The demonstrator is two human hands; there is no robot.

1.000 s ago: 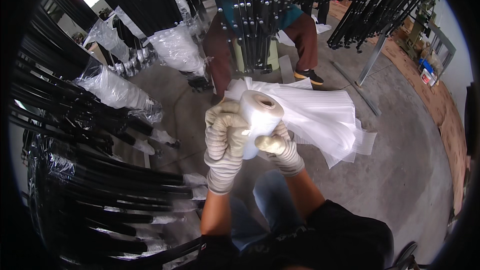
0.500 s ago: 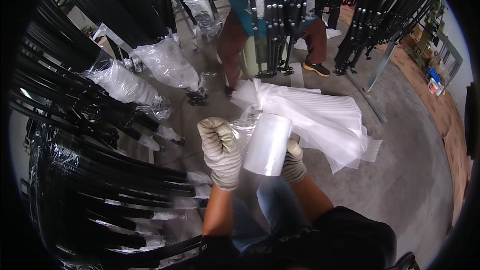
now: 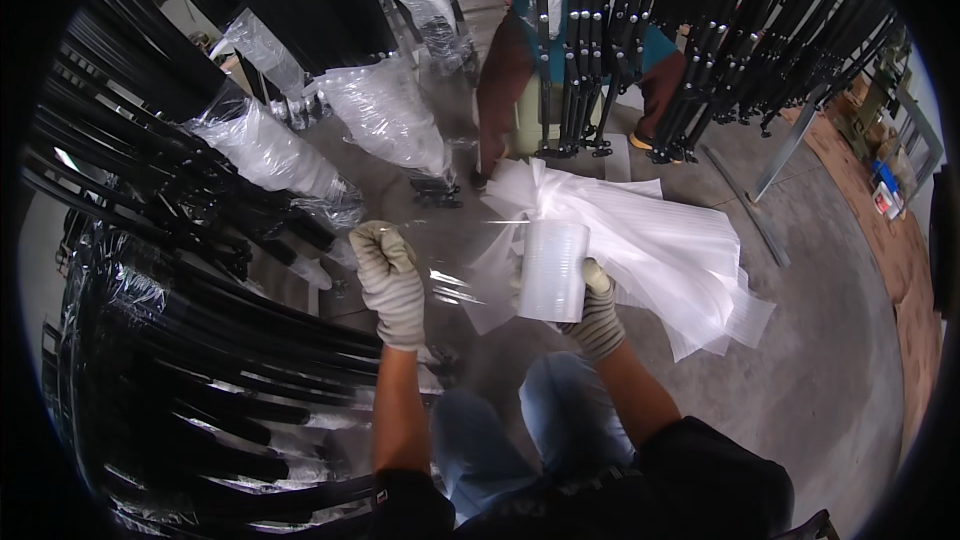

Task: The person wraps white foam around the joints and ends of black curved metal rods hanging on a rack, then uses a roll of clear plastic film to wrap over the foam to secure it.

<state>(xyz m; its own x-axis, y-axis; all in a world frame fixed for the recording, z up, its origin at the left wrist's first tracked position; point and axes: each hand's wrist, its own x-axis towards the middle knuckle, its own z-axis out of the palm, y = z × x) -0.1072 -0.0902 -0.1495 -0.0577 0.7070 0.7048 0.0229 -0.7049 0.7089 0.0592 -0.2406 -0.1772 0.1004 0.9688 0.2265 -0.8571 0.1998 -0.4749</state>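
A roll of clear stretch film stands nearly upright in front of me, with my gloved right hand gripping it from behind and the right. From the roll a transparent sheet of film stretches leftward to my gloved left hand. That hand is closed in a fist on the film's free end. Both gloves are pale and striped, with dirty fingers. Beyond the roll, white foam sheets lie bunched on the floor, gathered at their far left end.
Bundles of black tubes stand at the left, ends wrapped in clear film. More black tubes hang ahead, partly hiding a person in dark red trousers. Low at the left lie more black tubes. Brown sheeting edges the right.
My left hand has moved left, drawing out a longer stretch of film. The roll has shifted slightly right and turned more upright in my right hand.
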